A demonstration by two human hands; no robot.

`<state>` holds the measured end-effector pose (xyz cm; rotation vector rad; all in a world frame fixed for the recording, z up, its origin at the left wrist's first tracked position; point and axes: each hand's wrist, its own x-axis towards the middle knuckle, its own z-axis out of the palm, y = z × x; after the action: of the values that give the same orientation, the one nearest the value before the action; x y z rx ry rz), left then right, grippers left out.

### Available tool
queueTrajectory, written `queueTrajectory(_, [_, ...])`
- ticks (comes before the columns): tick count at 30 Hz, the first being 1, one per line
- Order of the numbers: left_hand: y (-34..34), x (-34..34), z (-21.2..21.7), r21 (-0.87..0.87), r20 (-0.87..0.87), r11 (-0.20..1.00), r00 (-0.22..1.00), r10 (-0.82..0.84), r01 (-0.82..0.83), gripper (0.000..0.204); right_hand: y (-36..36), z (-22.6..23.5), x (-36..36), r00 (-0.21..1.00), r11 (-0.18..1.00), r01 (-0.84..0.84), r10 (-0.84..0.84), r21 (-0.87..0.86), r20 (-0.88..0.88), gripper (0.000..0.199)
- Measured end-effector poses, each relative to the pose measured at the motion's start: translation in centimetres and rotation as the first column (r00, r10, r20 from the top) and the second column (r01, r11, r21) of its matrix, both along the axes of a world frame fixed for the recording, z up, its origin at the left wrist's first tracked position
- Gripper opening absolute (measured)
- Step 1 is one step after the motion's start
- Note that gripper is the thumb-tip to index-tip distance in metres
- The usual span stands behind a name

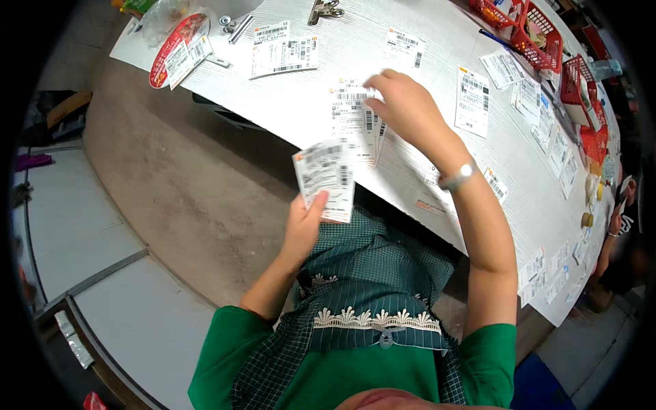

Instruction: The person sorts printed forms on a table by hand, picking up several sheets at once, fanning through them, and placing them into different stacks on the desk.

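Observation:
My left hand [305,222] is closed on a small stack of white shipping labels [326,174], thumb on top, held just off the table's front edge. The labels carry black print and barcodes, with an orange mark at one corner. Over the table, my right hand [400,99] hovers by a loose pile of similar labels [350,121]. Its thumb and forefinger stand apart, and I see nothing between them. The fingertips are slightly blurred, and whether they touch the pile's upper edge is hard to make out. A silver-coloured band [459,176] circles my right wrist.
More labels lie around the white table [307,102], including a pile [284,55] at the back left and a single one [473,101] to the right. Metal clips [324,11] sit at the back. Red baskets [536,37] stand far right. Another person [618,225] is at the right edge.

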<state>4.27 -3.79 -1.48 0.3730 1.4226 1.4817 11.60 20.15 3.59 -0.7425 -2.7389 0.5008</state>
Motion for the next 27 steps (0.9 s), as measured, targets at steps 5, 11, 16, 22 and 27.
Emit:
queueTrajectory(5, [-1.6,-3.2,0.6,0.071,-0.011,0.969,0.972,0.236,-0.235,0.030,0.3,-1.4,-4.1,0.952,0.997,0.056,-0.071,0.060,0.296,0.037])
queueTrajectory(11, [-1.9,-5.0,0.4,0.121,-0.048,0.936,0.940,0.337,-0.330,0.028,-1.6,-0.7,-2.1,0.902,0.990,0.126,-0.139,0.059,0.409,0.025])
queueTrajectory(16, [-0.8,-5.2,0.9,0.139,0.008,0.942,0.951,0.308,-0.306,0.025,-2.3,0.5,-1.2,0.845,0.971,0.229,-0.164,-0.068,0.509,0.023])
queueTrajectory(22, [-0.5,-5.0,0.4,0.150,0.042,0.936,0.948,0.316,-0.318,0.027,-3.3,0.1,0.0,0.851,0.965,0.254,-0.193,-0.061,0.489,0.037])
queueTrajectory(27, [-0.7,-5.1,-0.1,0.177,0.073,0.929,0.945,0.318,-0.326,0.029,-5.4,-0.7,0.3,0.881,0.927,0.374,-0.347,-0.023,0.322,0.035])
